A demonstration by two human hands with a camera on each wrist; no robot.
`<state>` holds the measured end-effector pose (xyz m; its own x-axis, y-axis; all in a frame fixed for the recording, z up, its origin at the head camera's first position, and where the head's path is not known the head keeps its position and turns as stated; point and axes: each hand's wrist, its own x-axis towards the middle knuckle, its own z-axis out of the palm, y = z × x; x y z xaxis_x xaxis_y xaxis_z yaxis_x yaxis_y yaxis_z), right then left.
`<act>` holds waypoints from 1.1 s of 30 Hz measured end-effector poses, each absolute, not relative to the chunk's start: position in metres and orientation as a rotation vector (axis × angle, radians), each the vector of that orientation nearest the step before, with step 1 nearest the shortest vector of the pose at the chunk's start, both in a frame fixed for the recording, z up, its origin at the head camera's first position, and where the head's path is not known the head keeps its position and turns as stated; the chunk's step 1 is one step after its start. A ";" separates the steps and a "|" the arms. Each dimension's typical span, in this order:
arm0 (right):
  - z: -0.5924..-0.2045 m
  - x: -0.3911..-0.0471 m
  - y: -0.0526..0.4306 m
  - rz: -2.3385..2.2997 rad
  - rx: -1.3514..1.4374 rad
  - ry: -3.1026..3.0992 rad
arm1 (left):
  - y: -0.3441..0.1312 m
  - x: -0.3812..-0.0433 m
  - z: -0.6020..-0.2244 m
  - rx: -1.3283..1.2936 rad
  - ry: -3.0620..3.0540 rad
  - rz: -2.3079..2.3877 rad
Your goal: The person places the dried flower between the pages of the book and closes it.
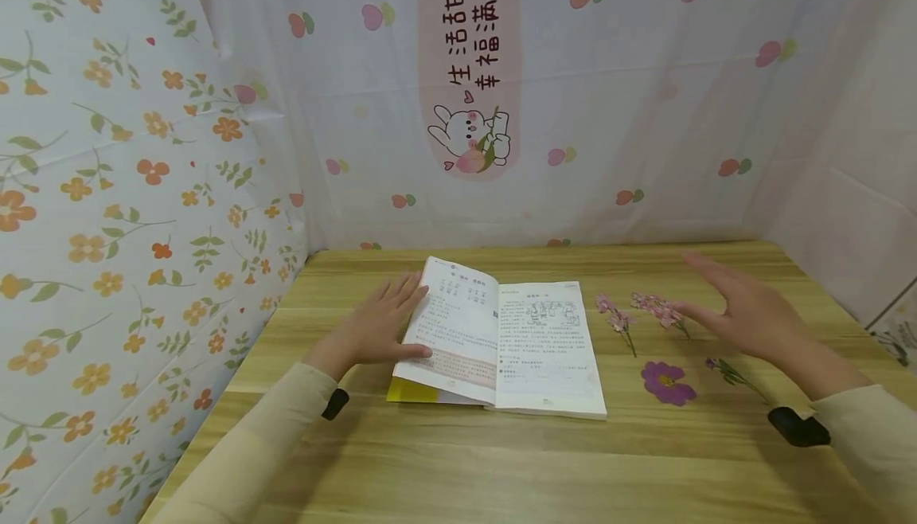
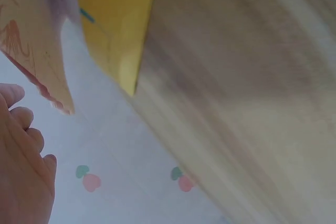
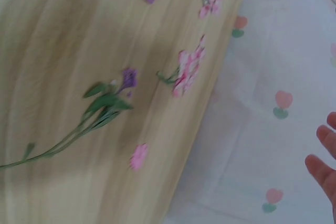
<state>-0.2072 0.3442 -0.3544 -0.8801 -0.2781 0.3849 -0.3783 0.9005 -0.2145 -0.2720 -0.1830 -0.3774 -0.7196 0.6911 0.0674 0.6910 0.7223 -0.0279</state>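
Note:
An open book [image 1: 548, 349] lies on the table, its left-hand pages [image 1: 451, 333] raised and tilted above a yellow cover [image 1: 411, 391]. My left hand [image 1: 376, 329] holds those raised pages at their outer edge, thumb across the printed side and fingers along the edge. In the left wrist view the fingertips sit beside the page edge, with the yellow cover [image 2: 118, 30] nearby. My right hand [image 1: 752, 317] hovers over the table's right side, fingers spread and holding nothing. Close to it are pink flower sprigs [image 1: 657, 309], a purple flower [image 1: 668, 383] and a green-stemmed sprig [image 1: 734, 375].
Another pink sprig [image 1: 616, 319] lies just right of the book. The wooden table [image 1: 444, 468] reaches back to a hanging white cloth [image 1: 609, 94] with heart-like prints. A floral cloth [image 1: 129, 213] hangs along the left side.

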 end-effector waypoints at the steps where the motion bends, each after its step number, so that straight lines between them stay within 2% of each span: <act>1: -0.356 -0.206 0.347 0.425 0.458 -2.712 | -0.184 -0.271 -0.380 -1.143 -2.860 0.012; 19: -0.382 -0.197 0.400 0.660 0.124 -2.724 | -0.195 -0.268 -0.415 -1.140 -2.977 0.068; 33: -0.402 -0.197 0.428 0.676 0.060 -2.845 | -0.196 -0.271 -0.424 -1.067 -3.068 0.070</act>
